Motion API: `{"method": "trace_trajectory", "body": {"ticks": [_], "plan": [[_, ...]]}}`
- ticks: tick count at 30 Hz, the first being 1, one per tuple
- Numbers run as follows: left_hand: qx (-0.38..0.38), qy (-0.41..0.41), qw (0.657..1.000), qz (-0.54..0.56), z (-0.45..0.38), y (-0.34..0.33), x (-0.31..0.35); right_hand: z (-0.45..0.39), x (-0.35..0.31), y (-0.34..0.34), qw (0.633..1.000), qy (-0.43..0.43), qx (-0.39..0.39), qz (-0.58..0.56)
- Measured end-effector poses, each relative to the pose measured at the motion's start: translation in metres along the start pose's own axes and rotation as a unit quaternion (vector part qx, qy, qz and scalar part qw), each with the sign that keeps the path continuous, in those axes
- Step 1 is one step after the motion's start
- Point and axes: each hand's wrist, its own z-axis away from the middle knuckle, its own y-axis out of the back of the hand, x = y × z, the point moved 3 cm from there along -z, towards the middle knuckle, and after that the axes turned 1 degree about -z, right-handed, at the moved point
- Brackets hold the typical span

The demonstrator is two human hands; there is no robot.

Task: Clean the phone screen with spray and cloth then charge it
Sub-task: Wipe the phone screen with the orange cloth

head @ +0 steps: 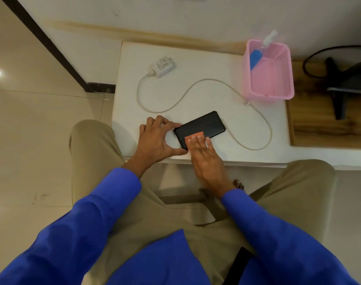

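Note:
A black phone [204, 125] lies screen up near the front edge of the white table [196, 64]. My left hand [157, 140] grips the phone's near-left end between thumb and fingers. My right hand [204, 155] lies flat on the screen, pressing a small orange cloth [196, 135] under its fingertips. A white charger plug [163, 66] rests at the back of the table, its cable [196, 85] looping round to the right of the phone. The spray bottle [259, 52] leans inside a pink basket [286, 79].
The pink basket stands at the table's back right corner. A wooden surface [319, 120] to the right holds a dark stand [339, 89] and a black cord. My knees in beige trousers flank the table's front edge; tiled floor lies to the left.

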Motion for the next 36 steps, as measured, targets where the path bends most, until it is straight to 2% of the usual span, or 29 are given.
{"method": "trace_trajectory", "body": {"ticks": [3,6,8,11,14,17,20,22,25,28,29,33,34,36], "plan": [[0.001,-0.001,1.000,-0.001,0.001,0.000,0.000,0.001,-0.004,0.000,0.998,0.067,-0.015,0.005],[-0.004,0.005,1.000,0.002,0.002,0.000,0.000,-0.005,0.021,0.014,0.992,0.115,-0.036,0.034],[-0.008,0.009,1.000,0.001,0.001,-0.001,0.001,-0.013,0.043,0.023,0.997,0.062,-0.032,0.037],[-0.011,0.008,1.000,-0.005,0.001,-0.003,-0.001,-0.023,0.063,0.029,0.998,-0.065,0.011,0.013],[-0.010,0.007,1.000,-0.003,0.001,-0.004,-0.001,-0.024,0.040,0.014,0.994,-0.108,0.021,0.000],[0.007,0.005,1.000,0.008,0.003,-0.002,-0.001,-0.011,-0.001,-0.005,1.000,0.000,-0.023,-0.011],[0.006,0.001,1.000,0.006,0.003,-0.002,-0.001,-0.009,0.003,0.002,0.994,0.097,-0.041,0.007],[-0.004,0.009,1.000,0.010,0.002,-0.003,-0.001,-0.017,0.020,0.012,0.998,0.057,-0.022,0.017],[-0.011,0.010,1.000,0.013,0.002,-0.006,-0.004,-0.025,0.048,0.026,0.997,-0.075,0.020,0.028],[-0.013,0.006,1.000,0.012,0.002,-0.007,-0.004,-0.025,0.033,0.022,0.993,-0.113,0.021,0.040],[-0.010,0.007,1.000,0.017,0.002,-0.006,-0.003,-0.022,0.020,0.016,0.995,-0.095,0.011,0.034],[0.010,0.001,1.000,0.022,0.002,-0.003,-0.002,-0.006,-0.012,0.003,0.995,0.077,-0.055,0.025],[0.010,0.002,1.000,0.023,0.002,-0.003,-0.003,-0.010,-0.004,0.008,0.994,0.090,-0.054,0.038],[0.000,0.007,1.000,0.024,0.003,-0.005,-0.003,-0.020,0.023,0.021,0.998,0.025,-0.031,0.050]]}}
